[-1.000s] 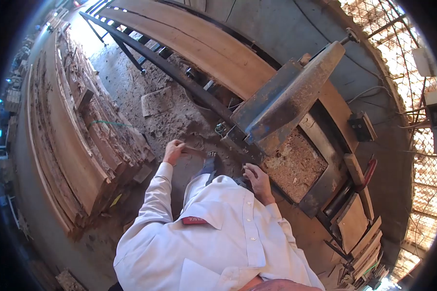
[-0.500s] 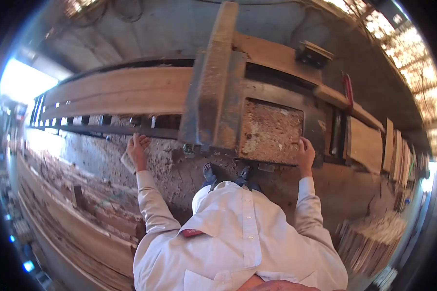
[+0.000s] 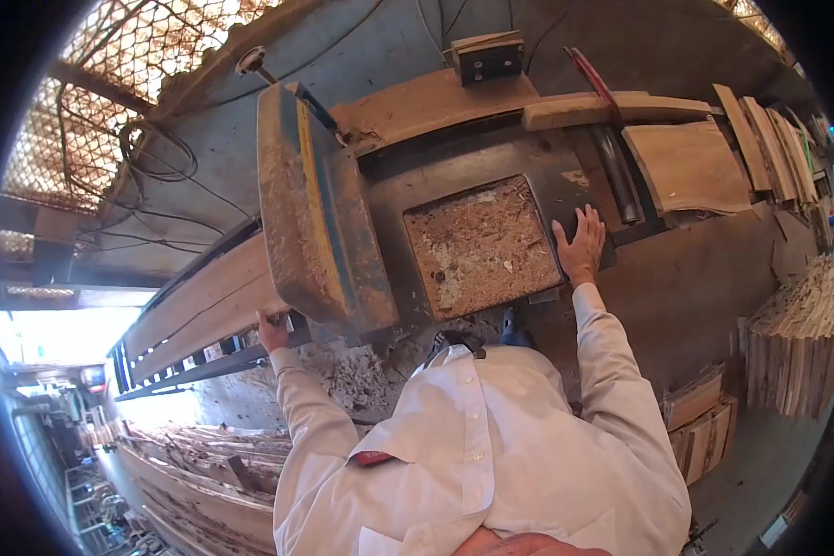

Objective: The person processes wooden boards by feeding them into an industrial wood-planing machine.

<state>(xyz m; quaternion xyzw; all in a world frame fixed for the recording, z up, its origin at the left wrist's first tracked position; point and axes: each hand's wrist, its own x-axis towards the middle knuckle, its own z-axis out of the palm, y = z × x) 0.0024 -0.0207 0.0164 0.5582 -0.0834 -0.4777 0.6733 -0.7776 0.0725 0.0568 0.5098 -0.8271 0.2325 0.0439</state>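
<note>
My left hand (image 3: pixel 271 334) is at the near edge of a long wooden plank (image 3: pixel 204 289), its fingers closed on the edge close to the machine. A dark lengthwise line, perhaps a crack, runs along the plank, which lies on a slatted metal bed (image 3: pixel 190 372). My right hand (image 3: pixel 581 245) rests flat with fingers spread on the dark metal table (image 3: pixel 385 199) of a woodworking machine. Beside it is a square recess full of wood chips (image 3: pixel 482 246). Between my hands stands the machine's dusty upright housing (image 3: pixel 310 218), hiding the plank's nearer end.
A red-handled tool (image 3: pixel 595 83) leans by a wooden bar (image 3: pixel 621 109) behind the table. Boards (image 3: pixel 690 167) lie at right, with stacked wood (image 3: pixel 792 347) lower down. Rough timber (image 3: pixel 208 473) is piled at lower left. Cables (image 3: pixel 162 153) hang on the back wall.
The view has swung, so the machine appears turned and further left. My right hand has opened and laid itself flat on the table. My left hand has moved up to the plank's edge.
</note>
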